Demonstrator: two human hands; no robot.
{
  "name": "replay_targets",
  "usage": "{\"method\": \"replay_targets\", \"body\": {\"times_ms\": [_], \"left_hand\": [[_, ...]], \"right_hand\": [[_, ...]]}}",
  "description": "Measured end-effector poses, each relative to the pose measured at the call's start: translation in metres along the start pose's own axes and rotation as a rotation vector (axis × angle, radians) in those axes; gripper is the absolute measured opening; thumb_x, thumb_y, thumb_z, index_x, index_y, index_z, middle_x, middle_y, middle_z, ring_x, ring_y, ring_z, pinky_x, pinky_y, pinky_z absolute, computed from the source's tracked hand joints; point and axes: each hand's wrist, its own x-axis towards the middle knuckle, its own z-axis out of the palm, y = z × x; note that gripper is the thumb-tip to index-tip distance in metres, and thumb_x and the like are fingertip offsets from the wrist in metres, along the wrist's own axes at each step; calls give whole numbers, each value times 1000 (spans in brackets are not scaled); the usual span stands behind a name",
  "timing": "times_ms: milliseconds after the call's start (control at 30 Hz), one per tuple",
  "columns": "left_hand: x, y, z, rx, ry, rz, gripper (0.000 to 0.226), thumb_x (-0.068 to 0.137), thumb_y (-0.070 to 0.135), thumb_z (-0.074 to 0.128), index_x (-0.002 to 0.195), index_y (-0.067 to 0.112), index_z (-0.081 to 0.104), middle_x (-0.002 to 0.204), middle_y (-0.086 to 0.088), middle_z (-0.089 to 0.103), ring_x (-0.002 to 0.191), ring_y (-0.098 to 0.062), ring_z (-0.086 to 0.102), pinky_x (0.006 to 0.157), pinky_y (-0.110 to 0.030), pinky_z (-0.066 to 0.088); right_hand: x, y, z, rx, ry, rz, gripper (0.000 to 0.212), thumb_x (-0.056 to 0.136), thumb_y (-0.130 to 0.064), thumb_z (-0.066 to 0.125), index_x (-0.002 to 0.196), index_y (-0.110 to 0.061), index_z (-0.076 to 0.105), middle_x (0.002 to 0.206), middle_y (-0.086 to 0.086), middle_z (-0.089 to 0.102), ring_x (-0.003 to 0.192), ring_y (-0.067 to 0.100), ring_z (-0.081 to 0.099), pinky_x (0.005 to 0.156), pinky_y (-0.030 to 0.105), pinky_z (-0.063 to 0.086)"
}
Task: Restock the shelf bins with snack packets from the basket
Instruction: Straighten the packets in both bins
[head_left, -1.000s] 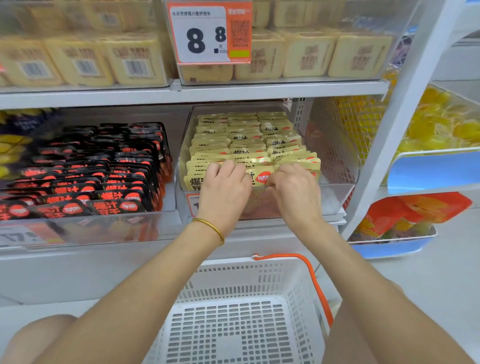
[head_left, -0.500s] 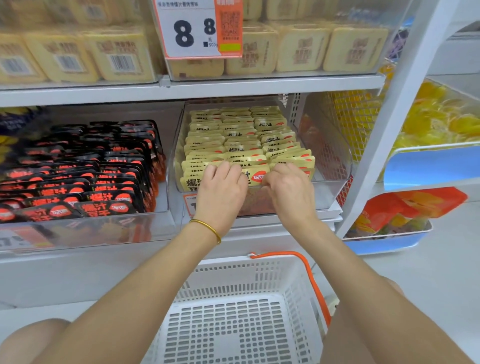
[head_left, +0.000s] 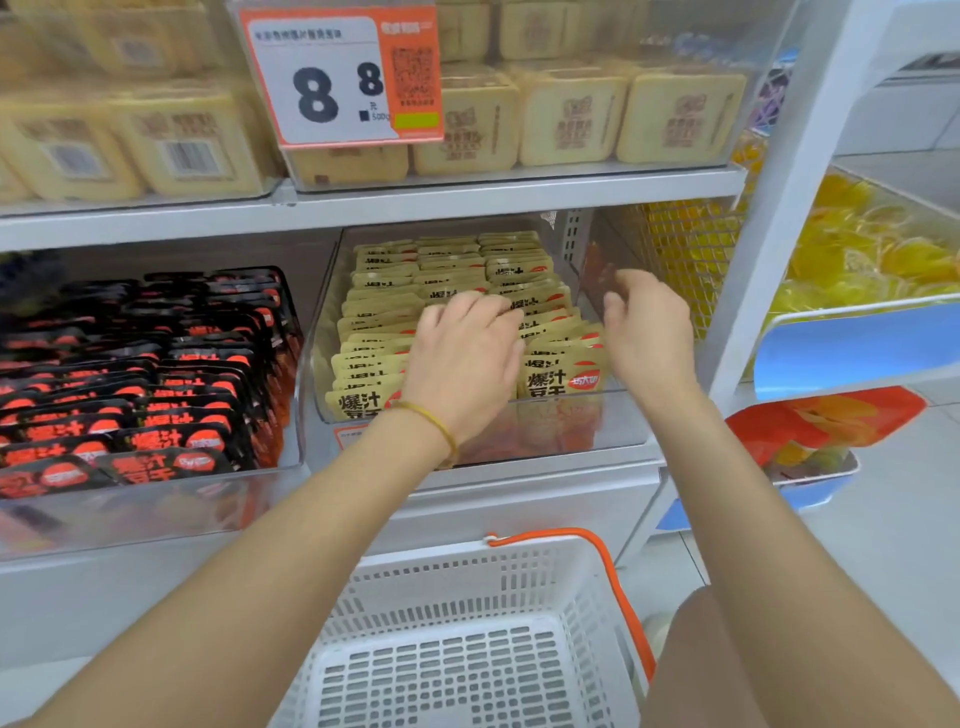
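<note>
1. I'm looking down at the clear bin (head_left: 613, 415) on the middle shelf — it's packed with rows of yellow snack packets (head_left: 452, 270) running from its front wall to its back.
2. My left hand (head_left: 462, 364) lies palm-down on the packets in the bin's front half, fingers curled over them; I cannot tell whether it grips one.
3. My right hand (head_left: 649, 332) hovers at the bin's right edge, fingers loosely spread, holding nothing (just beside the front-right packets).
4. The two hands sit apart, packets showing between them.
5. The white basket (head_left: 561, 571) sits below the shelf's front edge — its slotted floor bare where I can see it.
6. Black packets (head_left: 156, 364) fill the bin to the left.
</note>
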Motion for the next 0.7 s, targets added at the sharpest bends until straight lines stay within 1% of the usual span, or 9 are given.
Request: {"method": "replay_targets", "body": {"times_ms": [67,134,234,334,467,534,601,634,701], "left_hand": [[16,5,10,-20,-199,-27,42,100,34,28,129,19,54,139,5,49,132,-16,35,103,-37,24],[21,7,18,15,-274,-22,42,100,34,25,129,19,52,141,5,46,134,-14,32,106,-37,21],[18,5,23,-21,-282,-47,43,101,33,25,135,17,47,147,5,39,137,-12,27,109,-35,18],[17,3,23,-77,-325,-66,45,101,30,25,142,17,38,154,5,28,142,-11,18,113,-35,13],[19,2,23,-119,-348,-63,46,100,28,26,143,16,37,155,4,25,142,-12,20,113,-33,13],[22,3,23,-137,-358,-59,45,100,26,28,141,14,40,155,1,25,141,-16,22,114,-33,15],[26,4,23,-168,-380,-95,44,98,24,30,135,11,48,153,-4,29,140,-21,27,113,-34,20],[30,4,24,-193,-383,-112,43,96,23,30,128,8,54,148,-7,38,136,-25,32,111,-36,25],[35,4,27,-238,-372,-118,41,90,22,29,104,3,63,123,-12,56,120,-31,46,102,-40,38]], "right_hand": [[14,6,8,-2,-236,152,33,101,-18,37,121,4,51,124,24,56,116,37,51,84,35,38],[16,11,21,11,-377,144,35,102,-19,34,117,6,53,124,26,55,116,37,50,86,34,38],[12,16,30,28,-387,111,33,102,-18,32,104,5,56,114,26,59,107,37,54,74,32,34],[10,13,31,-18,-396,111,29,100,-13,34,106,5,56,115,25,59,107,38,55,79,33,40],[8,10,25,5,-433,84,29,101,-14,34,109,3,56,116,23,59,108,37,55,83,33,41],[8,12,19,38,-473,80,34,102,-17,32,111,3,58,116,21,60,109,35,54,84,32,41],[8,13,16,26,-511,100,33,102,-16,32,110,2,58,116,19,60,109,34,54,79,29,38],[9,11,15,6,-520,114,30,101,-14,33,109,1,58,116,19,60,108,34,54,77,27,36],[9,6,17,-24,-529,136,28,100,-11,35,108,2,58,117,20,59,107,34,55,75,26,34]]}}
